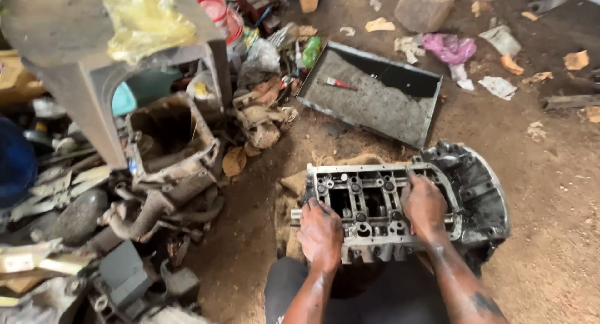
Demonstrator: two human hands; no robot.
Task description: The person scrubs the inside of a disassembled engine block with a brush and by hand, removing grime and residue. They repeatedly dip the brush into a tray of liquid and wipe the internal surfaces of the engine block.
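Both hands down on an engine block (375, 205) lying open-side up on the dirt floor (550, 236), near the knees: left hand (320, 233) curled over the near-left edge, right hand (424, 205) pressed into the middle with fingers bent, grip itself hard to tell. Beyond the block, a shallow metal tray (375, 93) with a red-handled tool (339, 83); off to the left, a heap of scrap parts (169, 168).

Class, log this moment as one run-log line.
left hand on engine block near edge | right hand on block top | metal tray behind

Metal tray (400, 121) holding red-handled tool (339, 83); pink bag (450, 47).
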